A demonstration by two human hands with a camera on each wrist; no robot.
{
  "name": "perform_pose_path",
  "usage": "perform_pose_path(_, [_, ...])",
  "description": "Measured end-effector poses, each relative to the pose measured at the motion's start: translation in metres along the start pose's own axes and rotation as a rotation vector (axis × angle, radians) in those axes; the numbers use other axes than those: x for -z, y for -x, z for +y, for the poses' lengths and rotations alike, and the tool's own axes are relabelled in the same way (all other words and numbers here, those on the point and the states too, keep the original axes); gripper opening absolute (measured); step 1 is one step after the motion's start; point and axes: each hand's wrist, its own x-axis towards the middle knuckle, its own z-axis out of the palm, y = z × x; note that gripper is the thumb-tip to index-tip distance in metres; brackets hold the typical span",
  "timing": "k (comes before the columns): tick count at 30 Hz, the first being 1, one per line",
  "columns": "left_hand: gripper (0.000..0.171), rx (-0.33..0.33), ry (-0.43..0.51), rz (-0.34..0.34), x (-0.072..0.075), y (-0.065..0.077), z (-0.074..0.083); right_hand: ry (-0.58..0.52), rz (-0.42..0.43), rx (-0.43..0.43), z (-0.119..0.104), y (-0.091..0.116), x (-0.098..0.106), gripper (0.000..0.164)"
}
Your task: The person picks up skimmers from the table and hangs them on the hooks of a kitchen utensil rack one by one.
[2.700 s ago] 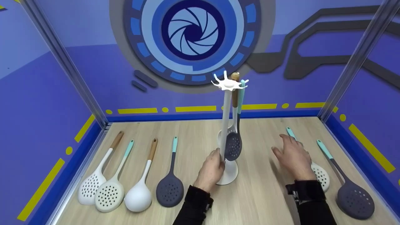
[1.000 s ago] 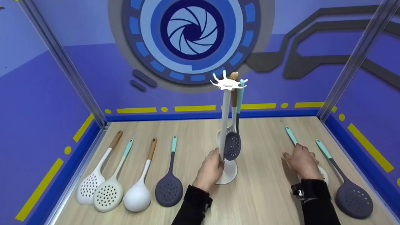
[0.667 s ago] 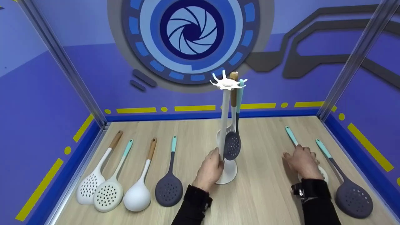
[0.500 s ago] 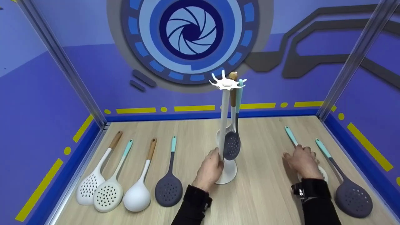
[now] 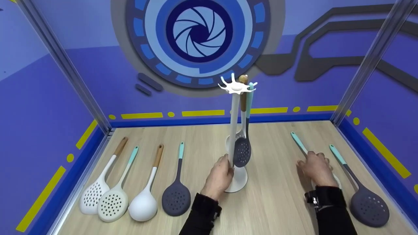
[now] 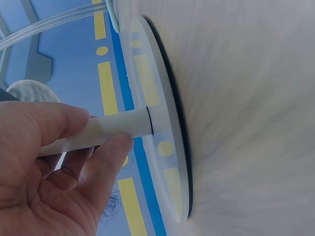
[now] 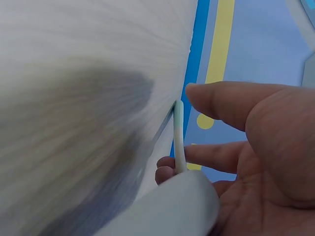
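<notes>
My left hand point(image 5: 218, 178) grips the lower pole of a white utensil stand point(image 5: 234, 120) just above its round base, fingers and thumb around it in the left wrist view. Several hooks crown the stand; a dark skimmer point(image 5: 243, 152) with a mint handle and a wooden-handled utensil point(image 5: 243, 102) hang at its right side. My right hand point(image 5: 316, 168) is over a pale skimmer point(image 5: 298, 141) with a mint handle. In the right wrist view the fingers point(image 7: 211, 156) reach across its shaft point(image 7: 178, 147), while the thumb stands apart. The hand covers part of the skimmer's head.
A dark skimmer point(image 5: 369, 205) lies at the far right. On the left lie a white slotted turner point(image 5: 94, 197), a cream skimmer point(image 5: 113, 204), a white ladle point(image 5: 143, 205) and another dark skimmer point(image 5: 176, 197). Blue panels point(image 5: 163, 98) enclose the wooden table point(image 5: 267, 209).
My right hand came down and right onto the pale skimmer; its handle end has since swung slightly left. My left hand has stayed on the stand's pole.
</notes>
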Motion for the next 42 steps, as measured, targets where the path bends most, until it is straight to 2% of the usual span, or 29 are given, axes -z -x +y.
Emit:
perform_pose_path(6, [0.045, -0.006, 0.006, 0.005, -0.001, 0.001, -0.001, -0.031, 0.009, 0.006, 0.001, -0.001, -0.001, 0.066])
perform_pose_path(11, [0.044, -0.048, -0.013, 0.023, -0.001, 0.002, -0.003, -0.06, 0.033, 0.052, 0.002, -0.002, -0.002, 0.049])
perform_pose_path(17, [0.044, -0.05, -0.015, 0.022, -0.001, 0.001, -0.003, -0.069, 0.069, 0.099, 0.003, -0.003, -0.003, 0.036])
perform_pose_path(34, [0.043, -0.029, -0.011, 0.016, -0.002, 0.0, -0.003, -0.102, 0.106, 0.077, -0.004, -0.001, 0.003, 0.029])
perform_pose_path(42, [0.048, -0.002, 0.008, 0.004, -0.001, 0.0, -0.001, -0.108, 0.126, 0.148, -0.008, 0.005, 0.012, 0.032])
